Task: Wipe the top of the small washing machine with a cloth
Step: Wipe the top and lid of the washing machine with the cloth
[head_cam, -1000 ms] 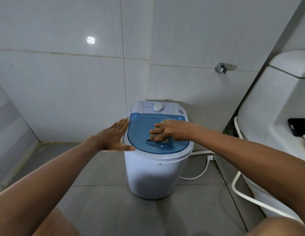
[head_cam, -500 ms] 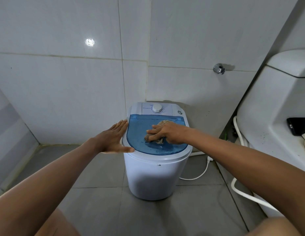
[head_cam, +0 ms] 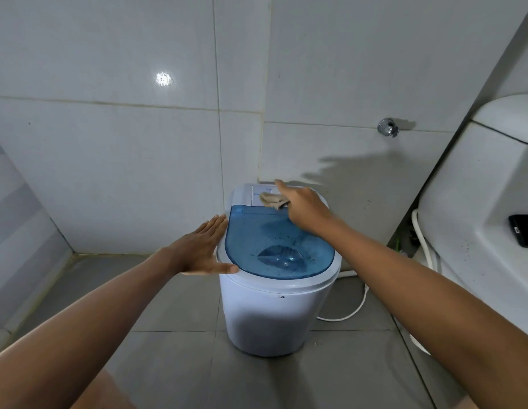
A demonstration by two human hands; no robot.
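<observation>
**Cloth at the back panel, other hand bracing the rim**

The left hand [head_cam: 202, 250] lies flat against the left side of the small white plastic washing machine [head_cam: 274, 317], fingers straight and held together along the rim, thumb stretched across the front-left edge. Its forearm reaches in from the lower left. To that side the grey tiled floor [head_cam: 168, 364] runs open to the white tiled wall [head_cam: 124, 157].

The translucent blue lid [head_cam: 279, 246] is uncovered over most of its surface, speckled with dark flecks. The machine's back stands close to the wall.

The right hand [head_cam: 304, 209] reaches over the far right of the lid, its arm coming in from the lower right. It holds a crumpled beige cloth [head_cam: 271, 199] on the white control panel [head_cam: 261, 192] just behind the lid's rear edge; the cloth pokes out to the left of the fingers, and one finger points straight toward the wall. How the remaining fingers grip the cloth is hidden.

Rightward, a white cord [head_cam: 350, 312] loops on the floor, and a large white appliance [head_cam: 475, 202] crowds that side.
</observation>
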